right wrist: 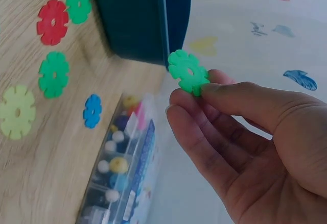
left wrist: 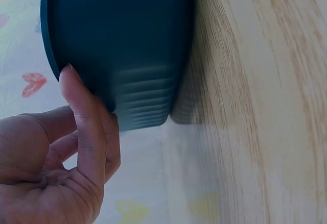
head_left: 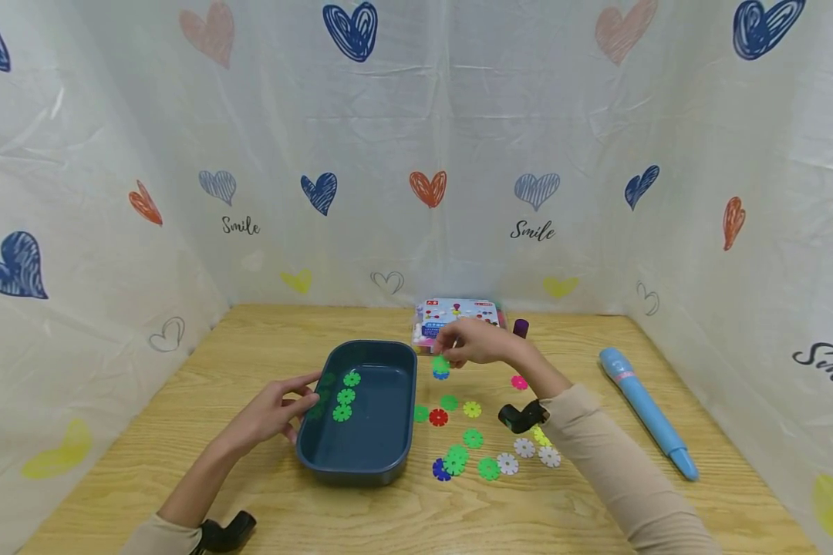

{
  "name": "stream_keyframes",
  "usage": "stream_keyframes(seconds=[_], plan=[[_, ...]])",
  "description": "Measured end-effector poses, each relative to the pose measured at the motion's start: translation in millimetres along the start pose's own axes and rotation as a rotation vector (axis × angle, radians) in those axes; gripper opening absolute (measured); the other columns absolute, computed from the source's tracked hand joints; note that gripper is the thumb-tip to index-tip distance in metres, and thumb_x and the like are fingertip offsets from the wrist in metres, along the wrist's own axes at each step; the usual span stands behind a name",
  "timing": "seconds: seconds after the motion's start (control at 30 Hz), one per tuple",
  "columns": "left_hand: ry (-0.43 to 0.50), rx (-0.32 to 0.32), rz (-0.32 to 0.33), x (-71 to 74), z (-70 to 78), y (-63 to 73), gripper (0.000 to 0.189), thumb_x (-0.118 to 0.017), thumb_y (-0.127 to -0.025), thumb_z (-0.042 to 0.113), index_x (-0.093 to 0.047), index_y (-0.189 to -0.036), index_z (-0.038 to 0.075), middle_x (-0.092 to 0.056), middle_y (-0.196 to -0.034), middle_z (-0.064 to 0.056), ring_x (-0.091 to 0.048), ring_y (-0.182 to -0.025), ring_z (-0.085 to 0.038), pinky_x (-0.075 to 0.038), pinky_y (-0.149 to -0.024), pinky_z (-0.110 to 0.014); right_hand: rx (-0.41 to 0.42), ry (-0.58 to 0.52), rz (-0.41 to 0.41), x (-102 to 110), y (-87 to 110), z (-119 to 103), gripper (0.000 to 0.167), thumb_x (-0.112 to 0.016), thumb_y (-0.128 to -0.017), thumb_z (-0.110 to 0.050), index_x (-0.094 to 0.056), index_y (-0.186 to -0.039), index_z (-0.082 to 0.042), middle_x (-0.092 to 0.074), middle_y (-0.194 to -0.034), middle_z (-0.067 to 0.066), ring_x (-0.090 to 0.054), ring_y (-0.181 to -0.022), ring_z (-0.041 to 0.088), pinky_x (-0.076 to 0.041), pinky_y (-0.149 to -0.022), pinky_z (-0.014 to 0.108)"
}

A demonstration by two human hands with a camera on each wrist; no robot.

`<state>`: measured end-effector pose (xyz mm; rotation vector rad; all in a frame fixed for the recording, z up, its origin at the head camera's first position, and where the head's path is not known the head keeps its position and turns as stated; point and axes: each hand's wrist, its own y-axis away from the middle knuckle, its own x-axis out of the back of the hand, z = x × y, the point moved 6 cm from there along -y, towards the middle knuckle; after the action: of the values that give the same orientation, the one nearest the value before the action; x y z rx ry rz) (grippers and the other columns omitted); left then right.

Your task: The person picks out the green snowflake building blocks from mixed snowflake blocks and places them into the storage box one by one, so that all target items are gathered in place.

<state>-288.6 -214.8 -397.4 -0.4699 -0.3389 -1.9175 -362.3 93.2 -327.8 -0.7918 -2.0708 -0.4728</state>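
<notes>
My right hand point(head_left: 473, 341) pinches a green notched disc point(right wrist: 189, 72) between thumb and fingers, held up above the table right of the dark blue plastic bin point(head_left: 357, 455). Beneath it a blue disc point(right wrist: 92, 111) lies on the wood. My left hand point(head_left: 278, 408) touches the bin's left side, with fingertips right at the rim point(left wrist: 49, 50) and the fingers loosely bent. Inside the bin, green discs point(head_left: 345, 396) lie in a row near the left wall, which shows their faint reflections.
Several green discs point(head_left: 473, 438), a red disc point(head_left: 439, 417), yellow, white, pink and dark blue ones lie right of the bin. Behind stands a clear box point(head_left: 458, 312) of small coloured pieces, with a purple-topped object point(head_left: 521, 328) beside it. A light blue microphone-shaped stick point(head_left: 649, 412) lies at right.
</notes>
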Motion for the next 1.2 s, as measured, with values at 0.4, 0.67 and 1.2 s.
stream_keyframes(seconds=[0.4, 0.67, 1.2], plan=[[0.000, 0.001, 0.000, -0.1, -0.7, -0.2, 0.059, -0.054, -0.101, 0.023, -0.033, -0.151, 0.000, -0.050, -0.112, -0.028, -0.056, -0.070, -0.012, -0.058, -0.051, -0.039, 0.074, -0.021, -0.030, -10, -25.9, -34, 0.013, -0.057, -0.098, -0.005, -0.068, -0.104, -0.003, -0.070, -0.093, 0.011, -0.069, -0.076, 0.016, -0.062, -0.073, 0.031], [0.003, 0.001, 0.001, -0.2, -0.1, 0.2, 0.058, -0.053, -0.102, 0.023, -0.033, -0.152, 0.000, -0.049, -0.115, -0.029, -0.056, -0.070, -0.012, -0.058, -0.051, -0.039, 0.094, -0.042, -0.066, -23, -44.1, -50, 0.015, -0.055, -0.098, -0.003, -0.069, -0.105, -0.003, -0.070, -0.094, 0.012, -0.071, -0.084, 0.030, -0.062, -0.077, 0.038], [-0.001, -0.015, -0.007, -0.1, -1.3, -1.1, 0.058, -0.052, -0.102, 0.024, -0.032, -0.151, -0.001, -0.049, -0.113, -0.030, -0.056, -0.068, -0.012, -0.058, -0.051, -0.038, 0.085, -0.136, -0.136, -49, -73.5, -62, 0.017, -0.057, -0.097, -0.002, -0.069, -0.110, -0.001, -0.072, -0.096, 0.013, -0.072, -0.086, 0.028, -0.062, -0.076, 0.034]])
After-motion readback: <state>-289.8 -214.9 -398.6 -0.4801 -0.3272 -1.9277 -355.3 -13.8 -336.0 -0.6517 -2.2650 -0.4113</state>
